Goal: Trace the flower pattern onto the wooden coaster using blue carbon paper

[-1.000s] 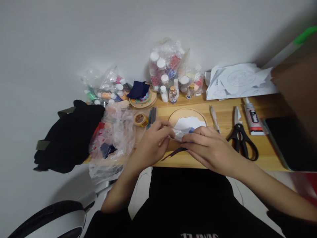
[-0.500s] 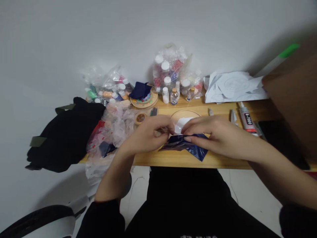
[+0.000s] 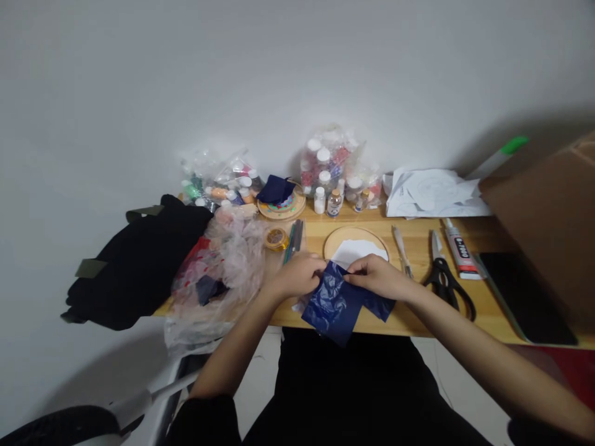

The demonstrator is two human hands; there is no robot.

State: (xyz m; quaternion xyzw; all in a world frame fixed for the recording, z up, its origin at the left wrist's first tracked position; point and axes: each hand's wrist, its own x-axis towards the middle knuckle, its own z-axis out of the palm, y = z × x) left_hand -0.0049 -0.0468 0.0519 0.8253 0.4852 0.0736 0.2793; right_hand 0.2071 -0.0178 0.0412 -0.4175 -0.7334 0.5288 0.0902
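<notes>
A crinkled, shiny dark blue sheet (image 3: pixel 335 302) hangs over the front edge of the wooden table, pinched by both hands along its upper side. My left hand (image 3: pixel 301 275) is closed on its upper left corner. My right hand (image 3: pixel 379 277) grips it between thumb and fingers near the upper middle, and a flap of the blue sheet extends below that hand. Whether the sheet is plastic or cloth-backed I cannot tell. Just behind the hands lies a round wooden disc (image 3: pixel 332 240) with a torn white paper (image 3: pixel 360 249) on it.
On the right lie a thin pen-like tool (image 3: pixel 401 249), black-handled scissors (image 3: pixel 442 275), a B-7000 glue tube (image 3: pixel 462 251), a phone (image 3: pixel 525 297) and a cardboard box (image 3: pixel 543 210). Bagged bottles (image 3: pixel 323 167) stand behind. Leftward are a tape roll (image 3: pixel 276 238), crumpled plastic (image 3: pixel 232 260) and a black bag (image 3: pixel 139 266).
The blue sheet, bunched between the hands before, is now spread wider and hangs down over the table edge. The camera view has tilted up, showing the scissors more fully.
</notes>
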